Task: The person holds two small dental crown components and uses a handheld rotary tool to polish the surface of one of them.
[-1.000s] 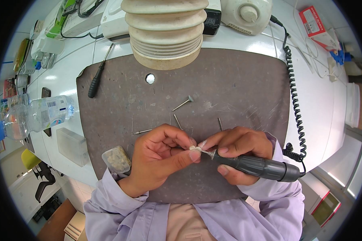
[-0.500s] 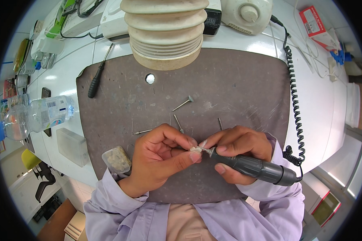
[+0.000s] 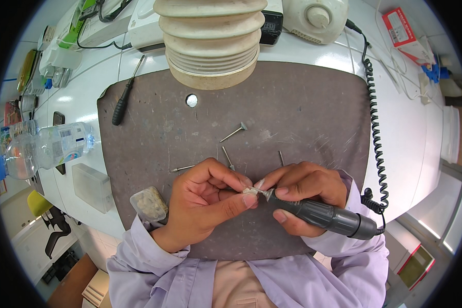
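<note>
Between thumb and fingers, my left hand [image 3: 203, 197] pinches a small whitish piece [image 3: 250, 191], whose exact kind I cannot make out. My right hand [image 3: 313, 190] is wrapped round a dark rotary handpiece [image 3: 323, 214], with a coiled cord at its back end. The handpiece's tip meets or nearly meets the whitish piece; fingers partly hide the contact. Beside my left wrist stands a small clear box [image 3: 150, 204] of pale pieces. Beyond my hands, several metal-shanked bits lie on the brown mat [image 3: 318, 113], among them one with a grey wheel head [image 3: 243, 126].
A ribbed cream hose [image 3: 213, 46] hangs over the mat's far edge. A black-handled screwdriver [image 3: 121, 105] lies far left. Plastic bottles [image 3: 61, 146] and a clear lidded box [image 3: 92, 188] are at the left. The coiled cord [image 3: 373, 113] runs down the right from a cream control unit [image 3: 313, 20].
The rear of the handpiece has dipped very slightly toward me. Both hands otherwise keep their places, still holding the whitish piece and the handpiece.
</note>
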`<action>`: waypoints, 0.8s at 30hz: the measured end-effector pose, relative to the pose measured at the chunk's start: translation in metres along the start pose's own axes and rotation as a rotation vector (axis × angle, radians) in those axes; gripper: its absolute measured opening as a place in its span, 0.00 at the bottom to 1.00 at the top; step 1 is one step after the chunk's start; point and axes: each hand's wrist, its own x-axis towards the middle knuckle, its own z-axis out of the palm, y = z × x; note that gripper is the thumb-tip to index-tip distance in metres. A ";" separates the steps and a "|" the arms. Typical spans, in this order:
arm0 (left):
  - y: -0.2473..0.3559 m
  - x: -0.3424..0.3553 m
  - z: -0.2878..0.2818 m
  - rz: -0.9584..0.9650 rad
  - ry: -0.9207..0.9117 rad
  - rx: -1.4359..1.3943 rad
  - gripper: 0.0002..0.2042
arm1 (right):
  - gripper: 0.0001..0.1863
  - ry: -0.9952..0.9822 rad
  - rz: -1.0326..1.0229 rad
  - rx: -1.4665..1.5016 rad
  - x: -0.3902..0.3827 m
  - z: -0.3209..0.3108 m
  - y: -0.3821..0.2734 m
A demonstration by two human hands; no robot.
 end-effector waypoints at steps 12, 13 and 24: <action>0.000 0.000 0.000 -0.005 0.005 -0.002 0.08 | 0.15 -0.081 -0.096 -0.067 0.003 -0.004 0.004; 0.000 0.000 0.000 -0.006 0.006 -0.003 0.08 | 0.15 -0.079 -0.100 -0.068 0.003 -0.004 0.004; -0.001 -0.001 0.000 0.005 0.003 0.004 0.08 | 0.13 -0.028 -0.033 -0.030 0.002 0.000 -0.001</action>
